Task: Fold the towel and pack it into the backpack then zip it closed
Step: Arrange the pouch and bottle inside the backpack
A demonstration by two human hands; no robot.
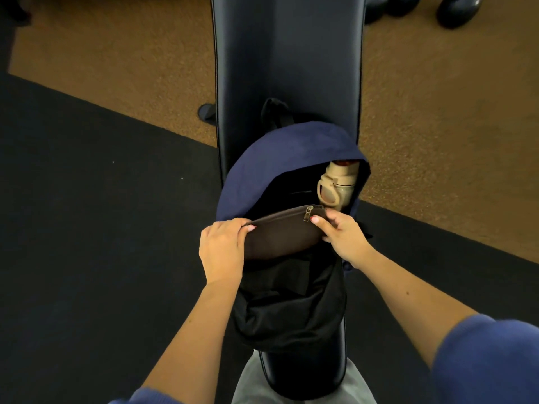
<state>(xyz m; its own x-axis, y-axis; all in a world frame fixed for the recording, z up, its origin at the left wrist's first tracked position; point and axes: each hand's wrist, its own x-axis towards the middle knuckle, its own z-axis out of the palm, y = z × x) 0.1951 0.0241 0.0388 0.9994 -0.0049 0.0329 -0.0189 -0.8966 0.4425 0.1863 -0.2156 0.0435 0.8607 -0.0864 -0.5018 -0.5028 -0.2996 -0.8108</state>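
A navy backpack (pixel 280 153) with a black front lies open on a black padded bench (pixel 288 59). Both hands hold a flat brown zippered pouch (pixel 283 234) at the bag's mouth. My left hand (pixel 223 249) grips its left end. My right hand (pixel 341 234) pinches its right end near the gold zipper pull. A beige bottle (pixel 335 185) stands inside the bag at the right. No towel is visible.
The bench runs away from me down the middle of the view. Brown carpet (pixel 131 68) lies on both sides, with black rubber flooring (pixel 87 228) nearer me. Dark rounded weights (pixel 458 10) sit at the top right. A bench foot (pixel 207 112) shows at the left.
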